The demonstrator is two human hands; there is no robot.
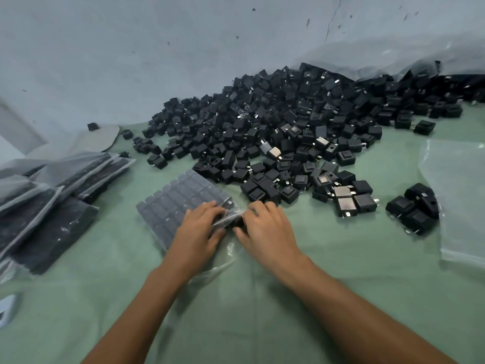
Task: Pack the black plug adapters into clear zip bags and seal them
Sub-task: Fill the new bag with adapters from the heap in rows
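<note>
Nearby, loose adapters (275,132), filled bags (52,206).

Two bare forearms are seen entering from six o'clock, uncovered by any sleeve. The left hand (199,227) and right hand (265,227) are ungloved and unadorned.

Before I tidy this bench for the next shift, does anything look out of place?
One black adapter sits alone on the grey flap at far left, apart from the main pile. A small cluster lies separate at right, beside the empty bags.
</note>
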